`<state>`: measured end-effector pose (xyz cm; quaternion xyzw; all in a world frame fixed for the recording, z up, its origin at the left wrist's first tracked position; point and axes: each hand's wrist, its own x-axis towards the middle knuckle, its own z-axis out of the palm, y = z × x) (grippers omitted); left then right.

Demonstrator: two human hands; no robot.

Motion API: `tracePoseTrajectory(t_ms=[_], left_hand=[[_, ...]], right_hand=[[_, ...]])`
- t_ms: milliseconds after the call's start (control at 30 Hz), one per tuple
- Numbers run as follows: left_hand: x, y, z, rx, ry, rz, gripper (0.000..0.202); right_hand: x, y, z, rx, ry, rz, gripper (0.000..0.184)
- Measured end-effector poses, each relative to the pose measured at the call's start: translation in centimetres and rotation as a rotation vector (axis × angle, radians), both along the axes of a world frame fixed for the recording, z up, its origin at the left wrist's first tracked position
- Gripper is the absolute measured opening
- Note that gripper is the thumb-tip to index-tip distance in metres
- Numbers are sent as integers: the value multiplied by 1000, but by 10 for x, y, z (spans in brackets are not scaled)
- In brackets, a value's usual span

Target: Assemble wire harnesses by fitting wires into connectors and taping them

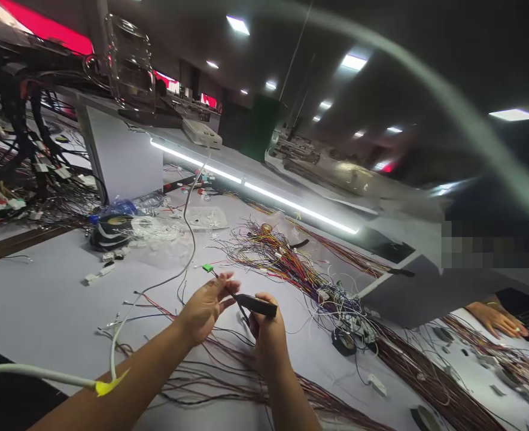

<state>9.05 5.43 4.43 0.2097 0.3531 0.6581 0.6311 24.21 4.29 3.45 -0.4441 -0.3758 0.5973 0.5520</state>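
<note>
Left hand point(204, 308), fingers pinching a wire point(233, 291) with 1 green connector point(207, 268); right hand point(270, 332), fingers clasping a black item point(258, 305).

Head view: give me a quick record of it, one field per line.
Left hand: pinches a dark lead
Green connector: just past the left hand
Right hand: holds a black item, type unclear
Wire bundle: mixed colours, on the table beyond the hands
Light strip: lit
Other person's hand: far right, by more wires

Wires point(298, 272) on table point(62, 287), shelf point(236, 158) behind
</note>
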Motion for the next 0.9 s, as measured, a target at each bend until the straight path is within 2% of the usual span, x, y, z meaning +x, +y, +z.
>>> tracePoseTrajectory(t_ms=[100,200,267,333,400,467,533,633,700,733,800,833,900], left_hand=[[18,-9,-9,-77,-27,-167,30],[27,-14,-11,-69,51,-182,33],[25,-13,-6,27,198,-183,38],[19,-8,3,192,425,-259,42],[11,0,16,372,674,-352,42],[4,10,29,526,910,-381,37],[-1,20,39,594,1078,-335,31],[-1,27,44,494,1126,-270,29],[1,26,41,368,1104,-254,36],[2,25,38,312,1097,-239,42],[2,23,34,223,1034,-194,54],[3,23,32,205,1014,-155,56],[4,27,31,259,1082,-201,53]], right_hand=[[0,1,-1,-1,51,20,35],[2,2,-4,9,62,44,38],[7,4,-7,-43,59,36,41],[14,8,-9,-117,-2,36,50],[21,11,-9,-109,-102,41,61],[26,11,-9,65,-179,47,58],[29,7,-9,331,-264,57,45],[27,-2,-7,684,-510,73,39],[24,-5,-6,758,-625,75,33],[23,-5,-5,707,-606,73,30],[24,1,-4,495,-454,39,29],[27,6,-4,367,-357,21,33],[35,16,-4,132,-186,8,45]])
